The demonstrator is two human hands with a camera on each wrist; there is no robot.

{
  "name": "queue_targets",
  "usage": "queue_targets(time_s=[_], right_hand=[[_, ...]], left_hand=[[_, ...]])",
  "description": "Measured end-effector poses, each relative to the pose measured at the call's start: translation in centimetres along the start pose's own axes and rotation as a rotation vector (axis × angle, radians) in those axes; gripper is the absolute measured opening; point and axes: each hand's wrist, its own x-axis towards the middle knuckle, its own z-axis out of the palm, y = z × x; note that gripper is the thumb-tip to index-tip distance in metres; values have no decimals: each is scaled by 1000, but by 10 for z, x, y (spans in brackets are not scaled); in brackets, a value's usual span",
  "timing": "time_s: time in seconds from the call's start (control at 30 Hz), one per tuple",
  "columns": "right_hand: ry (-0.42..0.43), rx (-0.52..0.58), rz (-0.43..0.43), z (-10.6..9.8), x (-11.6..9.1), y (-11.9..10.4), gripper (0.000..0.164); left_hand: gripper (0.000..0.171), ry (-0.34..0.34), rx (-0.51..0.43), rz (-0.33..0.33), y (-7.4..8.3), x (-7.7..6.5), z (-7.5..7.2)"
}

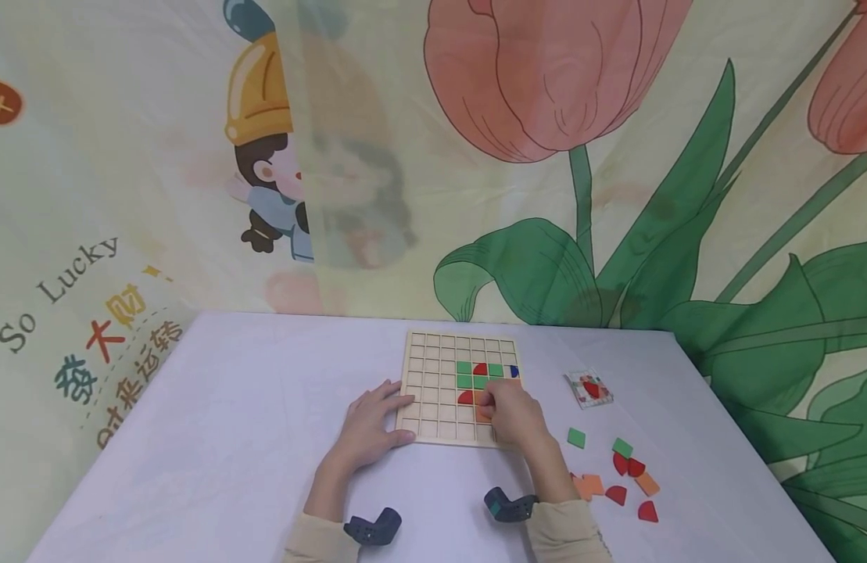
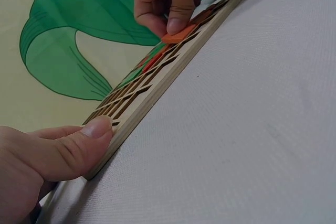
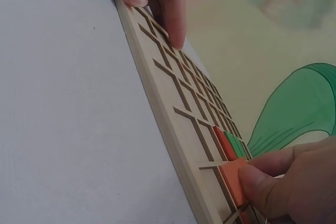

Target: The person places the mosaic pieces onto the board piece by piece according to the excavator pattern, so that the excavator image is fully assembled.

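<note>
A wooden grid board [image 1: 433, 383] lies on the table, holding several green squares [image 1: 464, 367], red quarter-circles [image 1: 465, 397] and a dark blue piece [image 1: 514, 371] near its right edge. My right hand [image 1: 517, 414] pinches an orange tile [image 2: 179, 35] between thumb and fingertips; in the left wrist view the tile sits slightly tilted at the grid. That hand covers part of the board's right side. My left hand [image 1: 368, 422] rests on the board's left edge, fingers spread, its thumb [image 2: 97, 129] lying on the near corner.
Loose green tiles [image 1: 577, 438], red quarter-circles [image 1: 616, 495] and orange tiles [image 1: 646, 483] are scattered right of the board. A small patterned packet or card [image 1: 589, 389] with red on it lies farther back. Behind the white table [image 1: 264, 375] hangs a printed cloth [image 1: 363, 289].
</note>
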Motion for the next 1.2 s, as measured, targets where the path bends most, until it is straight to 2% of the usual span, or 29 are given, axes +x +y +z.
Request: queue_targets(time_s=[0.4, 0.57, 0.67, 0.77, 0.9, 0.97, 1.03, 1.2], right_hand=[[13, -23, 6, 4, 1, 5, 16], [27, -17, -30, 0, -1, 4, 13], [2, 49, -33, -12, -4, 6, 11], [-29, 121, -22, -33, -9, 12, 15], [-47, 125, 8, -62, -20, 28, 25], [-83, 85, 25, -71, -27, 37, 27], [-154, 36, 37, -75, -35, 46, 27], [-355, -85, 111, -72, -60, 67, 32]], left_hand=[[56, 3, -14, -16, 1, -1, 0], [56, 4, -10, -19, -1, 0, 1], [56, 3, -8, -16, -1, 1, 1], [56, 0, -10, -13, -1, 2, 2], [56, -5, -16, 3, 0, 3, 1], [56, 5, -15, 17, 0, 3, 0], [56, 16, -16, 24, 0, 3, -1], [56, 10, -14, 20, -2, 3, 0]])
